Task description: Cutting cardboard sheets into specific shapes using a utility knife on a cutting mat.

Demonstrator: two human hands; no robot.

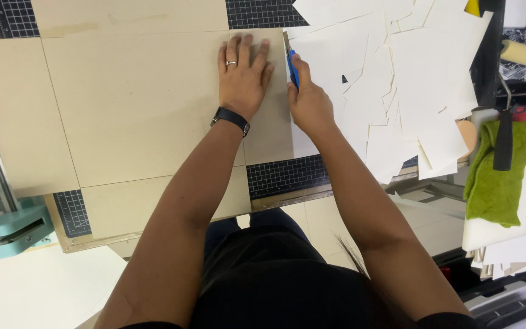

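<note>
I see left hand (pixel 243 76) spread flat, pinning tan cardboard sheet (pixel 135 103) on counter's cutting mat (pixel 284 175) against slipping. Right hand (pixel 308 100), grip pinching blue cutter (pixel 293 67) at sheet's right edge. White offcuts (pixel 397 79) beside.

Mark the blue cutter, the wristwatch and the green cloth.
blue cutter (pixel 293 68), head view, on its handle.
wristwatch (pixel 231 118), head view, on the black strap.
green cloth (pixel 499 173), head view, mid fold.

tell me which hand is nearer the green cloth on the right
Right. The right hand, gripping a blue knife at the cardboard sheet's edge, sits closer to the green cloth. The left hand lies flat on the sheet, farther left.
</note>
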